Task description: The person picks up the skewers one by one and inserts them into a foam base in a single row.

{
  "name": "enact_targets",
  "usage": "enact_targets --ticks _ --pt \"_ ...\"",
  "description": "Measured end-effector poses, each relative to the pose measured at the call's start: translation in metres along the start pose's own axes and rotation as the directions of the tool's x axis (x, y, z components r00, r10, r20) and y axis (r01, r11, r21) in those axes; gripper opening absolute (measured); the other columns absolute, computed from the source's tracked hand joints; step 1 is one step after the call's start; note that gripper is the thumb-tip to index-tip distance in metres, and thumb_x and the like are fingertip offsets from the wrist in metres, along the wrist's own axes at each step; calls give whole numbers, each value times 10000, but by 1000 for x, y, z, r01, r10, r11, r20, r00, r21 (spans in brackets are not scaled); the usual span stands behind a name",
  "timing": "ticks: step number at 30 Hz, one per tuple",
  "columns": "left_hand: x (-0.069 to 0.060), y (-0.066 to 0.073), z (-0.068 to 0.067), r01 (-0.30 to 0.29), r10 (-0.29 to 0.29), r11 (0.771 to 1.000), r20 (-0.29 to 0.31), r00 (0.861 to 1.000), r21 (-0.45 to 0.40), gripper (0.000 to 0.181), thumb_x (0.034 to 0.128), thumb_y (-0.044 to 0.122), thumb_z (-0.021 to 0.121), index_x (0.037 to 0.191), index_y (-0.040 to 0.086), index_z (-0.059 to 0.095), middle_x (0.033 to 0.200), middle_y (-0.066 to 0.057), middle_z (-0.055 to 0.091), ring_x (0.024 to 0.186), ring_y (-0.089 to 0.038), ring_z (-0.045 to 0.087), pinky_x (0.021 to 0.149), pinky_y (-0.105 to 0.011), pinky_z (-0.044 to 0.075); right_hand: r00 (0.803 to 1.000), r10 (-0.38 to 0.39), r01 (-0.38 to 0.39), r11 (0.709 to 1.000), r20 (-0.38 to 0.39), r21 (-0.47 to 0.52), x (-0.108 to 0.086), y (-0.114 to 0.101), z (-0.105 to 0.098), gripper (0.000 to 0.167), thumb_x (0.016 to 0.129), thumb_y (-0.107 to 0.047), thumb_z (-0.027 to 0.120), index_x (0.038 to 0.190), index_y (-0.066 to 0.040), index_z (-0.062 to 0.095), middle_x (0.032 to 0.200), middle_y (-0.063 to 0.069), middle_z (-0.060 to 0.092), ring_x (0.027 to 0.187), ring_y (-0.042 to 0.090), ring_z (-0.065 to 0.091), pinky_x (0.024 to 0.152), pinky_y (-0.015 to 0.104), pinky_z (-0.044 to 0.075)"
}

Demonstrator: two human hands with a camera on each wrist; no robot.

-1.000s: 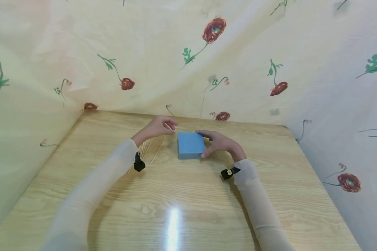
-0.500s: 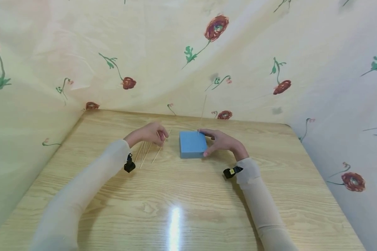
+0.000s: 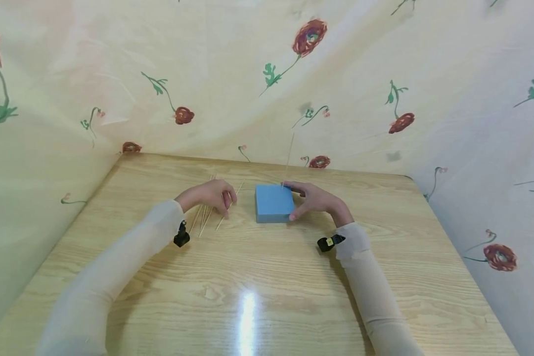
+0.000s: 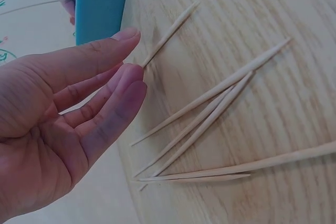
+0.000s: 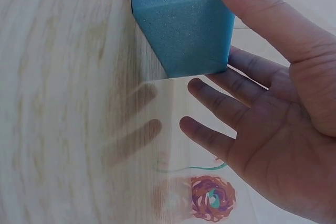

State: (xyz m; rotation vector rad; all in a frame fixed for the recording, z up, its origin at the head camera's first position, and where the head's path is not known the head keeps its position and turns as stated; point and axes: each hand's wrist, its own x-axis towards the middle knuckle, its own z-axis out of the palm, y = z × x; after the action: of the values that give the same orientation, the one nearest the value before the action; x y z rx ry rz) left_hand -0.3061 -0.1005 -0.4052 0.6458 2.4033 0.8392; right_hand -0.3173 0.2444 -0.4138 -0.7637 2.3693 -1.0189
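A blue foam block (image 3: pixel 275 203) lies flat on the table, with a thin wooden skewer (image 3: pixel 289 158) standing up from its back right edge. My right hand (image 3: pixel 313 200) holds the block's right side, thumb at the front corner and index finger at the back; the other fingers spread out in the right wrist view. Left of the block, my left hand (image 3: pixel 213 194) hovers low over loose skewers (image 4: pixel 205 100). Its thumb and fingertips are apart, close to a single skewer (image 4: pixel 170 34) whose near part is hidden behind the fingers.
A wood-grain table (image 3: pixel 196 296) carries everything, with a bright light reflection near its front. Floral cloth (image 3: pixel 231 79) hangs along the back and both sides. Black wrist cameras sit on both sleeves.
My left hand has moved left and down, away from the block, to the loose skewers. The right hand stays at the block; the view has shifted slightly.
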Motion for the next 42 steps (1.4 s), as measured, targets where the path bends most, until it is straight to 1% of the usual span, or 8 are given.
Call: enact_targets --ticks 3,7,10,16,23,30,35,42 --pt "0 -1 1 9 -9 1000 -3 1000 -5 424 789 6 849 1164 -30 655 939 -116 664 755 -144 603 674 -240 554 1000 -2 2 1000 0 -3 1 0 -1 1082 752 -210 926 1603 -45 279 1677 165 260 1552 419 216 1240 620 226" --pt "-1 -4 2 21 -22 1000 -14 1000 -7 422 791 12 850 1159 -32 649 935 -100 662 793 -143 603 697 -228 544 1000 -1 1 1000 3 -7 2 -1 -2 1089 747 -217 930 1603 -47 280 1678 159 261 1554 411 216 1240 621 227" --pt "-1 -5 4 32 -33 999 -21 999 -24 421 790 7 850 1156 -33 646 930 -94 659 808 -155 607 707 -230 544 1000 1 -1 1000 2 -10 2 -1 -2 1094 744 -218 932 1604 -47 278 1679 153 262 1556 405 217 1242 616 226" --pt "-1 -6 6 48 -49 998 -38 998 -46 404 797 3 843 1152 -21 652 939 -95 659 818 -164 612 689 -232 550 1000 -2 2 1000 1 -11 3 0 -3 1095 745 -228 932 1602 -37 277 1679 159 258 1554 411 214 1239 623 226" --pt "4 -12 6 48 -53 995 -54 997 -90 376 789 -13 841 1118 -24 660 885 -76 666 757 -140 630 676 -232 569 1000 3 -3 1000 2 -11 4 -3 -3 1095 747 -215 930 1608 -54 271 1682 145 256 1558 403 209 1245 612 220" --pt "3 -14 6 56 -63 993 -60 996 -107 315 798 20 845 1060 -29 677 828 -58 666 682 -119 633 662 -240 579 1000 15 -14 1000 5 -5 4 -3 -2 1095 749 -214 928 1611 -66 268 1684 137 254 1562 391 208 1252 603 213" --pt "3 -14 8 71 -81 989 -66 995 -133 271 803 43 843 1024 -24 700 789 -35 665 652 -102 630 649 -238 576 1000 14 -14 1000 4 8 3 -1 0 1088 751 -208 927 1608 -59 274 1681 142 261 1561 395 210 1250 609 211" --pt "2 -13 9 101 -114 982 -73 991 -162 222 814 49 826 1005 -8 728 786 -45 735 655 -115 670 663 -264 599 1000 25 -25 1000 -2 5 1 -1 1 1089 750 -207 928 1609 -63 274 1680 146 262 1558 400 215 1251 607 213"
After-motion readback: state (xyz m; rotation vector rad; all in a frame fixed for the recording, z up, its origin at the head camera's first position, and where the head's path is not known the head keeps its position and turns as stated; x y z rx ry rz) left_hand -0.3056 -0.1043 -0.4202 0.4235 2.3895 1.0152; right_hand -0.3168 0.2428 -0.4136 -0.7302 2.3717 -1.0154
